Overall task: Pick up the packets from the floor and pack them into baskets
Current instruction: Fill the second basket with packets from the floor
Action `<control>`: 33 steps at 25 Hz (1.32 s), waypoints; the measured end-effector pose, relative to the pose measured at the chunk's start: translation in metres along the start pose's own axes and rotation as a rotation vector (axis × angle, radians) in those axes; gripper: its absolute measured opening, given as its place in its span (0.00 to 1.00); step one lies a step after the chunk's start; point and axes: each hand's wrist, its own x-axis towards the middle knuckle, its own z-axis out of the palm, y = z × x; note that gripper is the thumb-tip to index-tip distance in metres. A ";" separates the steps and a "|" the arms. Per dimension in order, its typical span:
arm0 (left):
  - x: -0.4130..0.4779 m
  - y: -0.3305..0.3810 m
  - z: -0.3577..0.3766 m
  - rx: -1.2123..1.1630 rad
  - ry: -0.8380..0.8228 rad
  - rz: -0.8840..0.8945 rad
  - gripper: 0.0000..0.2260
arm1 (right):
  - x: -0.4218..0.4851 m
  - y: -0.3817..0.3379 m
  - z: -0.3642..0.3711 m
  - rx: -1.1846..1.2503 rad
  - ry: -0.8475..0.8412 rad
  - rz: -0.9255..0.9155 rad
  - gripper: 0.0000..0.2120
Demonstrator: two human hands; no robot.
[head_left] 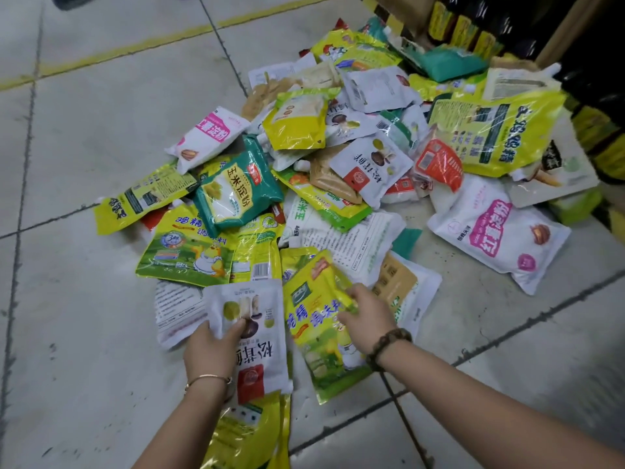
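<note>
A heap of several food packets (338, 157) lies on the tiled floor, in yellow, white, teal and pink. My left hand (211, 350) grips a white packet with a red square (257, 336) at the near edge of the heap, thumb on its front. A yellow packet (250, 431) hangs below it, partly hidden. My right hand (367, 318) pinches the right edge of a yellow-green packet with blue lettering (318, 330), which is lifted and tilted. No basket is in view.
Grey floor tiles (101, 130) with a yellow painted line (142, 47) stretch to the left and front. Dark shelving with stocked goods (541, 35) stands at the back right, close to the heap. A large white and pink packet (500, 231) lies at the right.
</note>
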 end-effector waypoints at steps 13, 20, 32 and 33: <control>-0.074 0.224 -0.035 -0.453 -0.135 0.447 0.09 | -0.047 -0.056 -0.182 0.815 0.720 0.084 0.21; -0.203 0.349 -0.026 -0.566 -0.457 0.654 0.06 | -0.189 -0.060 -0.345 0.787 1.028 -0.003 0.14; -0.462 0.380 0.081 -0.194 -1.066 1.019 0.08 | -0.385 0.150 -0.415 0.779 1.485 0.502 0.15; -0.474 0.378 0.095 -0.113 -1.033 1.095 0.07 | -0.382 0.173 -0.409 0.747 1.466 0.585 0.16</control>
